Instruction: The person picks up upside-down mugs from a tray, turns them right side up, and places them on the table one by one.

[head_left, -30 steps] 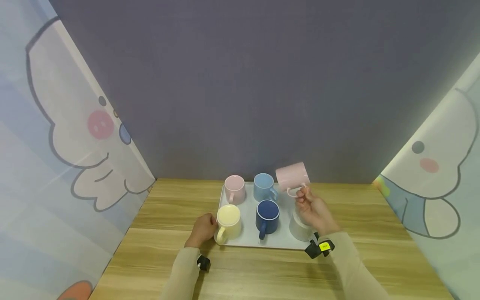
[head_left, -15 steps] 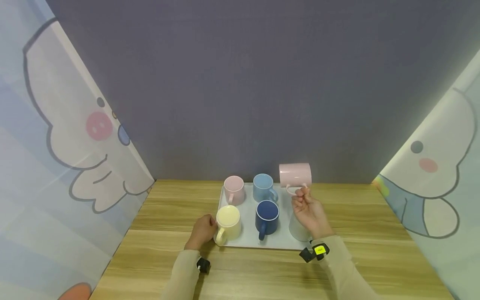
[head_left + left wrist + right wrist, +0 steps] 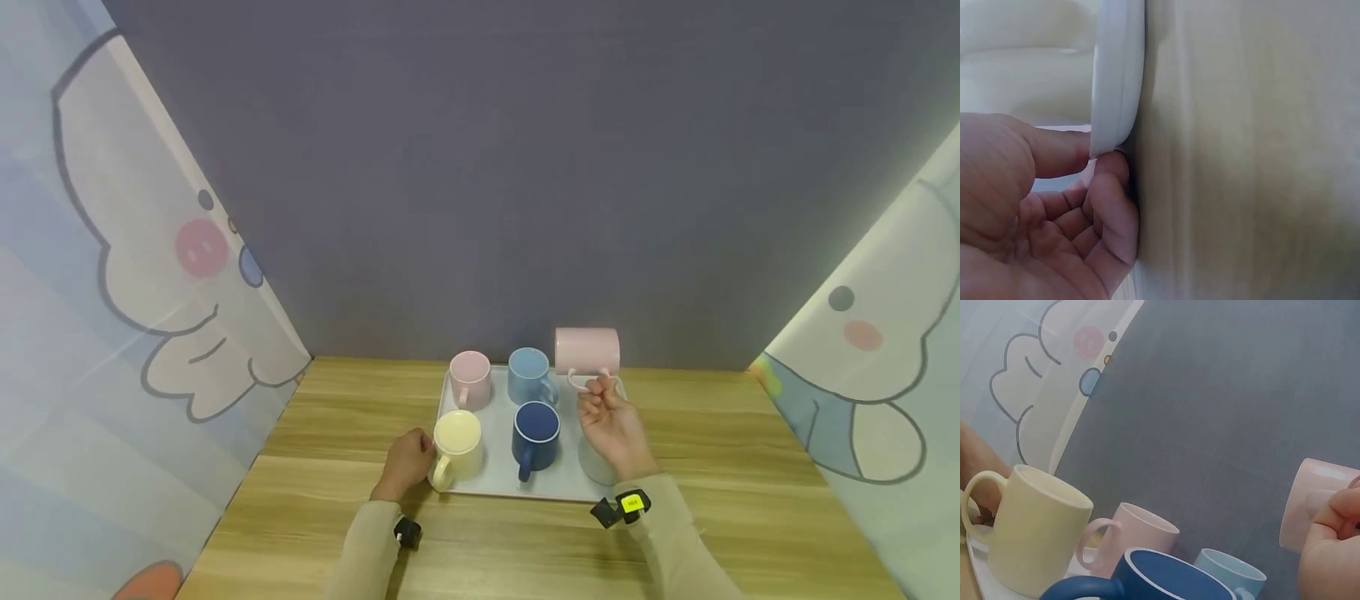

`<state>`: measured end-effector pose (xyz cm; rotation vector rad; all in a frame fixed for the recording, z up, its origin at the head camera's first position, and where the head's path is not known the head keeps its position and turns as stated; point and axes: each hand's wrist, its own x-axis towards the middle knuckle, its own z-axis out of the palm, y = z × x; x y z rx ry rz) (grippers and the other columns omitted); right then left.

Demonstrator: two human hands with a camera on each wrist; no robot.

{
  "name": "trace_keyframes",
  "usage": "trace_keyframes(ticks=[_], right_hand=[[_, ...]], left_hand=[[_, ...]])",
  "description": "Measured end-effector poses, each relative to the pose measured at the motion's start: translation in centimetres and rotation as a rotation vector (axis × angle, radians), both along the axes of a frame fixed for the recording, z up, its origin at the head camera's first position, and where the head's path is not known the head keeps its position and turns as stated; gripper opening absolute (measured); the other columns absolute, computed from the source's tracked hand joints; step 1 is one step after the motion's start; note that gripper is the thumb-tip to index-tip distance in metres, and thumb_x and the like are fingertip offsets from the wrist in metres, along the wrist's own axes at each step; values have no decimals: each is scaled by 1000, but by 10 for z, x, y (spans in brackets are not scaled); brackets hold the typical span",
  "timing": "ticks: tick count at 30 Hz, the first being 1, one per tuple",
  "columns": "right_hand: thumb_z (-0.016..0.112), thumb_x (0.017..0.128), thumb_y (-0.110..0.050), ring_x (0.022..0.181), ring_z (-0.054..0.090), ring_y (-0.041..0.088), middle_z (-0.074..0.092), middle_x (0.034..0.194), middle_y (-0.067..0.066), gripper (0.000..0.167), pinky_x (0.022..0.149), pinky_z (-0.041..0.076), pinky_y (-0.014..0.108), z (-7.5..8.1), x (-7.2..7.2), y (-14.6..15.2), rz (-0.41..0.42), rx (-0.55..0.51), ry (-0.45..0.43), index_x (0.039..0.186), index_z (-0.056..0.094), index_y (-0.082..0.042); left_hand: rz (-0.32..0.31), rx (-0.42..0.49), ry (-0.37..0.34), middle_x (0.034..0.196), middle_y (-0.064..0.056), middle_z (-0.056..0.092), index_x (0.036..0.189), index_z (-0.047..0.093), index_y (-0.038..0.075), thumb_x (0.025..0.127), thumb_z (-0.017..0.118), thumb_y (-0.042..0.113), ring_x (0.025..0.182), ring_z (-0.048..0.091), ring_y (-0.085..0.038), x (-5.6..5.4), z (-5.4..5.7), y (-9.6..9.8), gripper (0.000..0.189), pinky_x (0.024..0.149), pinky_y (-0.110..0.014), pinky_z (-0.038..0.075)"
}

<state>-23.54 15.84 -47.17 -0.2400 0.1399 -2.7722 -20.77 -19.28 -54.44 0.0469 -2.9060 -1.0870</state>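
Note:
My right hand [image 3: 615,429] pinches the handle of a pink mug [image 3: 587,350]. The mug lies sideways in the air above the back right of a white tray [image 3: 491,479], its handle towards me. At the tray's left edge, my left hand [image 3: 407,460] grips the rim [image 3: 1116,75] between thumb and fingers, as the left wrist view shows. On the tray stand a yellow mug [image 3: 467,450], a dark blue mug [image 3: 536,450], a light blue mug [image 3: 528,383] and a second pink mug [image 3: 470,387]. A whitish mug [image 3: 594,465] is partly hidden behind my right hand.
The tray sits on a wood-grain table [image 3: 337,408], close to a dark grey back wall [image 3: 480,183]. Cartoon-printed curtains [image 3: 150,275] flank the table on the left and right.
My right hand has turned and moved slightly left, bringing the held pink mug from a slant to level on its side. More of its wrist band shows left. My left hand stays at the tray's edge.

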Motion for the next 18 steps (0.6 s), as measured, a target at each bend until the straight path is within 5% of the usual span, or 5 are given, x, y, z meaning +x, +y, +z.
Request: trace_keyframes(ticks=[4,7,12,15,18], right_hand=[[31,109,-27,72,54,17,60,82,9,37,68,22,18,1,1,-2,-2,1,9,92,55,-3],[28,109,-28,73,54,17,60,83,9,40,68,22,18,2,3,-4,3,4,33,92,55,-4],[23,109,-30,75,54,16,59,84,7,42,69,20,18,3,6,-7,15,13,74,92,54,-5],[23,109,-29,74,53,15,58,84,7,41,69,18,18,5,8,-10,10,16,76,92,53,-6],[25,109,-29,73,52,14,58,83,6,39,69,17,17,8,11,-14,3,19,56,92,53,-7]], left_hand=[[20,10,3,76,-7,61,84,61,3,93,59,7,68,55,-18,0,5,0,10,60,-31,45],[94,9,67,77,-10,65,92,63,-1,96,56,6,64,57,-18,-1,19,3,11,55,-30,45],[202,55,342,76,-12,67,97,67,-2,96,60,6,63,59,-20,-5,65,24,11,55,-32,47],[151,185,405,78,-10,69,94,70,1,94,64,7,68,61,-18,-4,92,49,9,62,-30,49],[48,363,342,81,-11,71,94,72,2,96,65,10,71,61,-13,-3,107,77,11,65,-24,50]])
